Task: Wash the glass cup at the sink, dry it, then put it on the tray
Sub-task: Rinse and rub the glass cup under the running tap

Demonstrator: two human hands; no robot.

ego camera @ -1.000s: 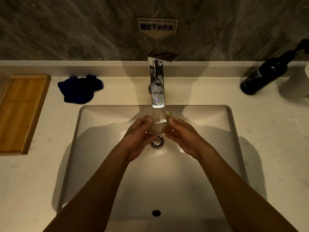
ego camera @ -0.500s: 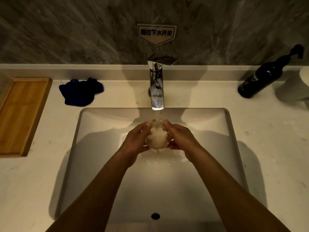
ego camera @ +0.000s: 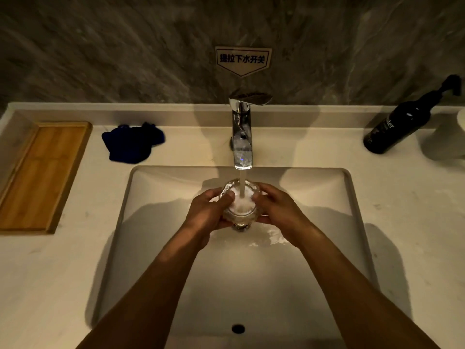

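Right now your fingers (ego camera: 227, 196) are curled and pressed against the glass cup (ego camera: 240, 204), left hand (ego camera: 208, 214) wrapping one side, right hand (ego camera: 275, 210) the other, so the wet glass can't slip. You're holding the cup mouth-up, squarely under the faucet (ego camera: 242, 137), and that's why the stream drops straight inside and churns white. It sits low over the sink (ego camera: 156, 187), above the drain, so overflow and splash land in the basin rather than on the counter (ego camera: 402, 222). Looks like the rinse step to me; drying is not yet begun. Off to your left, the blue cloth (ego camera: 132, 143) lies just behind the basin's corner, handy for the dry, and the wooden tray (ego camera: 42, 175) waits beyond it. A dark pump bottle (ego camera: 400, 122) stands well apart on the right.
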